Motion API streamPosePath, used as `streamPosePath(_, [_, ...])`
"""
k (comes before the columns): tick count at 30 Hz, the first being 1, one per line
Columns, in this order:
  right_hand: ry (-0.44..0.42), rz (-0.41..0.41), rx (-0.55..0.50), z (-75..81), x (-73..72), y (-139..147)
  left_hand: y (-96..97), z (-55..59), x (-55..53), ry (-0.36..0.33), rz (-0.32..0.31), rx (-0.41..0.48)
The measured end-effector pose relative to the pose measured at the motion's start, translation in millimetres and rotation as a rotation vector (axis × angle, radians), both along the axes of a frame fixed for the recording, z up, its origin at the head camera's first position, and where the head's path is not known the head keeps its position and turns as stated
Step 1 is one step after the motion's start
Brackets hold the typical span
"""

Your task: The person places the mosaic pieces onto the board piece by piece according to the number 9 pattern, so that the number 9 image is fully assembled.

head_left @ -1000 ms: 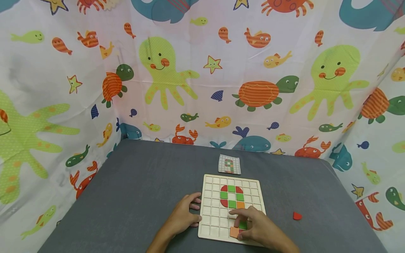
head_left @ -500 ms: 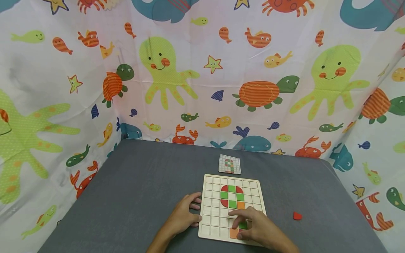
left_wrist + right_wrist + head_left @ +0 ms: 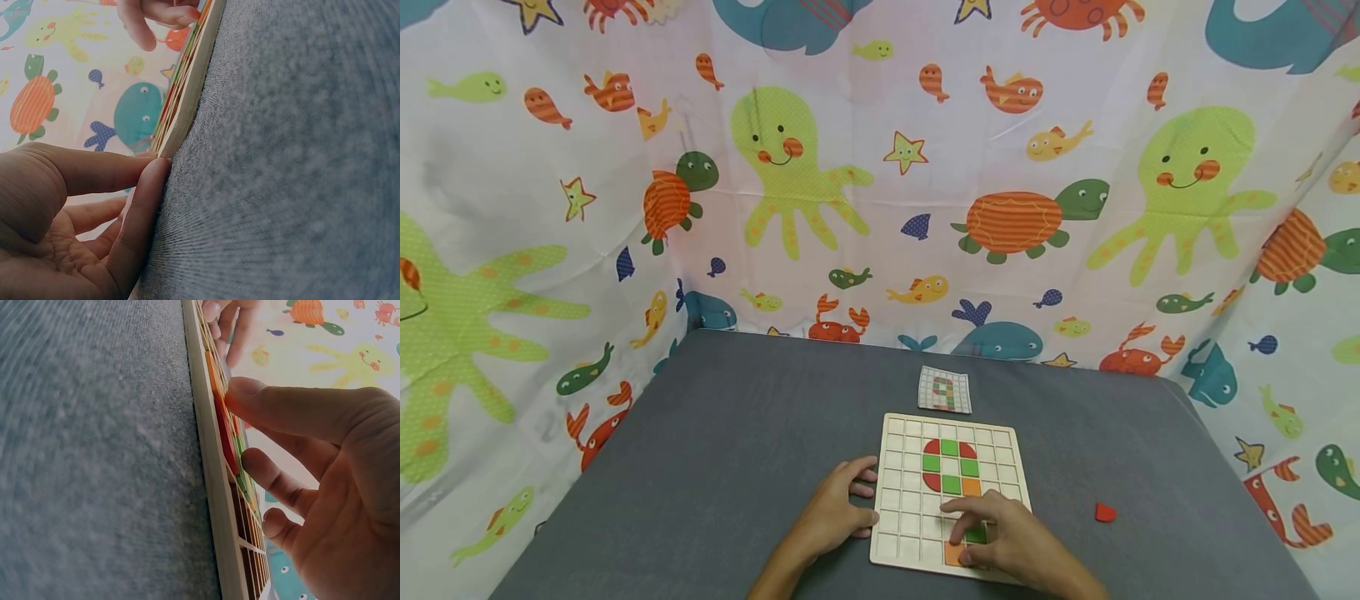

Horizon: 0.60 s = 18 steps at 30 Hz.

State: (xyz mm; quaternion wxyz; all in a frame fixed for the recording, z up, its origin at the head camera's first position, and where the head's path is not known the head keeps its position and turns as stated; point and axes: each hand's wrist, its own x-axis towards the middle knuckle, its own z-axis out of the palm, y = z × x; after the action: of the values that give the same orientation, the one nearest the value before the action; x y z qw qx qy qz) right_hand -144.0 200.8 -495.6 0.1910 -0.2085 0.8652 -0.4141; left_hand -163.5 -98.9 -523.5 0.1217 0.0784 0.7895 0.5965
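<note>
A wooden grid board (image 3: 897, 499) lies on the grey cloth. At its left edge is my left hand (image 3: 833, 510); thumb and a finger pinch the rim (image 3: 177, 131) near the corner in the left wrist view. My right hand (image 3: 1009, 537) bends over the near rows. Its thumb tip and another fingertip rest by an orange tile (image 3: 953, 553) flat in the nearest row. A red tile (image 3: 224, 431) sits beside it, mostly hidden under that hand in the head view. A green tile (image 3: 976, 534) shows between the fingers. Farther up, green, red and orange tiles (image 3: 951, 485) form a ring.
Behind the board lies a small card (image 3: 928, 379) printted with a coloured grid pattern. A loose red piece (image 3: 1105, 512) lies on the cloth to the right. A sea-animal curtain (image 3: 880, 208) hangs behind and at both sides.
The orange tile, raised at its edge a second ago, now lies flat in its cell. My right thumb and fingertip have shifted slightly left. The left hand stays put.
</note>
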Motion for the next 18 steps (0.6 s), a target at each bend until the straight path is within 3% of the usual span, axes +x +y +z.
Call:
streamPosePath(5, [0.04, -0.001, -0.016, 0.2, -1.0, 0.7, 0.3, 0.3, 0.1, 0.004, -0.001, 0.008])
streamPosePath(18, [0.015, 0.012, -0.014, -1.0, -0.5, 0.6, 0.1, 0.1, 0.1, 0.002, 0.001, 0.01])
